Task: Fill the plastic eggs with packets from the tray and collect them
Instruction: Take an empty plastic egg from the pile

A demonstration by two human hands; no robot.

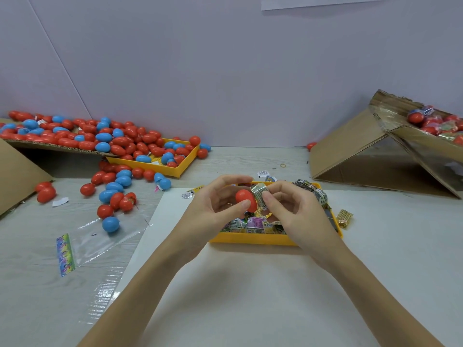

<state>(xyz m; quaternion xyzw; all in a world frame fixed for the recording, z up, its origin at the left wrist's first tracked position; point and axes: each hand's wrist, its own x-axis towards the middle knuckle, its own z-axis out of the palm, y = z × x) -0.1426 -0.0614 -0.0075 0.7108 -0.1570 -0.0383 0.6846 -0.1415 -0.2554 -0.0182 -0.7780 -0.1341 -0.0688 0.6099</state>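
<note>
My left hand (215,204) grips a red plastic egg (244,197) between thumb and fingers, above the yellow tray (250,238). My right hand (293,209) pinches a shiny folded packet (260,194) and holds it against the egg's open side. Whether the packet is inside the egg is hidden by the fingers. The tray under both hands holds several colourful packets (250,224).
Several red and blue eggs (112,189) lie loose at the left, more on a cardboard flap and a second yellow tray (175,171). A cardboard box (400,136) at the right holds filled eggs. A clear bag (100,236) lies left; one packet (344,217) lies right of the tray.
</note>
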